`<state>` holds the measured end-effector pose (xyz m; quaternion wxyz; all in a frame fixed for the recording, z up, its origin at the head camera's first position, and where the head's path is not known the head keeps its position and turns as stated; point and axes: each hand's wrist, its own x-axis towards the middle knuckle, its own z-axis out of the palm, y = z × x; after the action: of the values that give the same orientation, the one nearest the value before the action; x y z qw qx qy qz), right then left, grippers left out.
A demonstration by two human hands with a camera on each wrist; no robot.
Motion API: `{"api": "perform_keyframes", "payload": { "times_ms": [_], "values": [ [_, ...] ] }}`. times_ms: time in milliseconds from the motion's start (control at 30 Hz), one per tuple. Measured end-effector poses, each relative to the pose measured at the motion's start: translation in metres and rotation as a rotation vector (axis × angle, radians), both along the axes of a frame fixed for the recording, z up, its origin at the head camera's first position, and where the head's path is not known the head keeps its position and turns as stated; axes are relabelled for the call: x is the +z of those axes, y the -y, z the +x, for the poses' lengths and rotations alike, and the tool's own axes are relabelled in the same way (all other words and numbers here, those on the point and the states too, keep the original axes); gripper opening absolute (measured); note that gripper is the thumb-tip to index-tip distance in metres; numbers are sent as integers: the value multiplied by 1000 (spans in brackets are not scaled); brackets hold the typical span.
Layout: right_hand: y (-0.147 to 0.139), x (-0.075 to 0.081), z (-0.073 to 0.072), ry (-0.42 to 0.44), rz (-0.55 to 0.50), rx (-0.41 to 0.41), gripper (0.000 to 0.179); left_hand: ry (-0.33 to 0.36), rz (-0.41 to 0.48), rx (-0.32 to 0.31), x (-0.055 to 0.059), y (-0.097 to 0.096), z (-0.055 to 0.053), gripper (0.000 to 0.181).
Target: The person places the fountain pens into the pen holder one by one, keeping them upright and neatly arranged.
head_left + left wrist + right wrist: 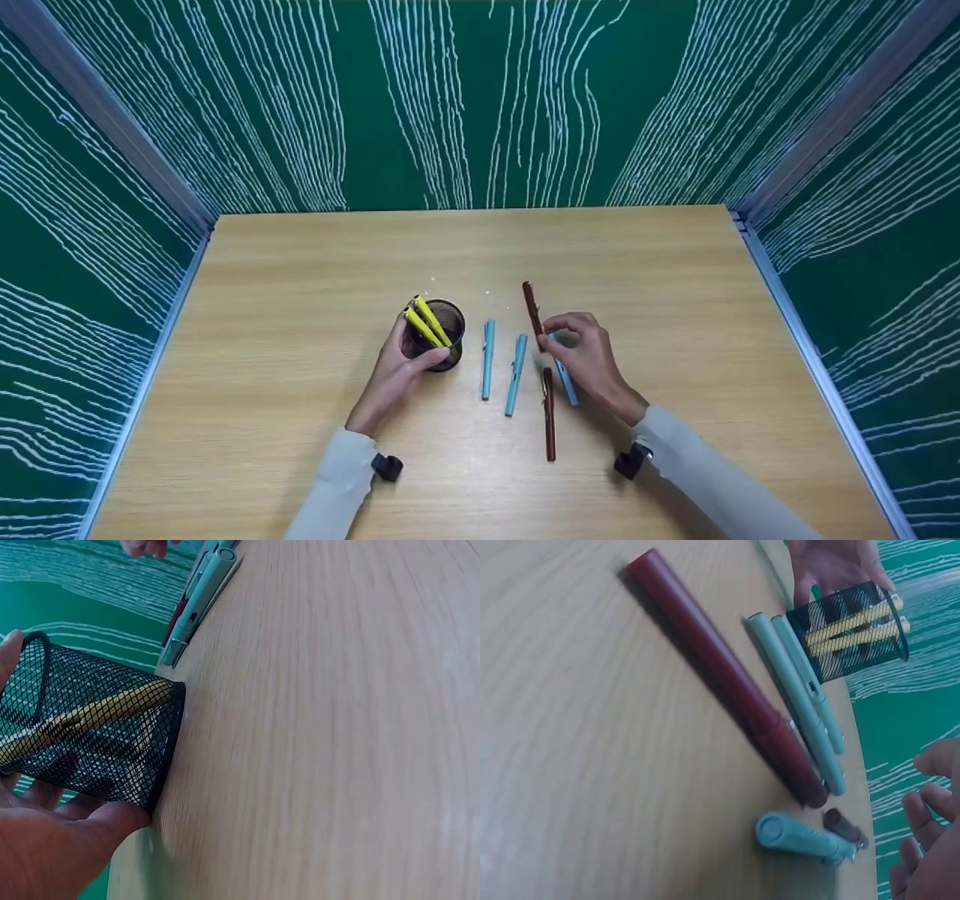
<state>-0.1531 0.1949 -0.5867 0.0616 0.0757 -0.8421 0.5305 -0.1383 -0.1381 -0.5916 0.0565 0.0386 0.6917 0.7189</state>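
My left hand grips a black mesh pen cup, thumb on its near side. Two yellow pens lean inside the cup, caps above the rim. On the table right of it lie two light blue pens, roughly side by side. My right hand hovers over a third blue pen and by the far brown pen. In the right wrist view its fingers are loosely bent, with nothing between them. A nearer brown pen lies below that hand.
The wooden table is bordered by green panels with white wavy lines at the back and sides. A few white specks dot the tabletop behind the pens. Each wrist carries a small black camera.
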Motion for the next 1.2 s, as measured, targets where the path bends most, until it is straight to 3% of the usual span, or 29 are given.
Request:
{"api": "perform_keyframes", "payload": {
  "times_ms": [267,467,700,1200],
  "values": [
    [-12,-12,5,59,-11,-44,20,4,43,-11,1,1,-1,92],
    [-16,-22,6,111,8,-63,21,4,-11,8,0,2,-1,94],
    [-20,-35,8,99,42,-93,20,-3,-45,6,2,2,0,96],
    [-18,-46,11,48,82,-114,22,-8,-56,11,1,2,0,96]
  ]
}}
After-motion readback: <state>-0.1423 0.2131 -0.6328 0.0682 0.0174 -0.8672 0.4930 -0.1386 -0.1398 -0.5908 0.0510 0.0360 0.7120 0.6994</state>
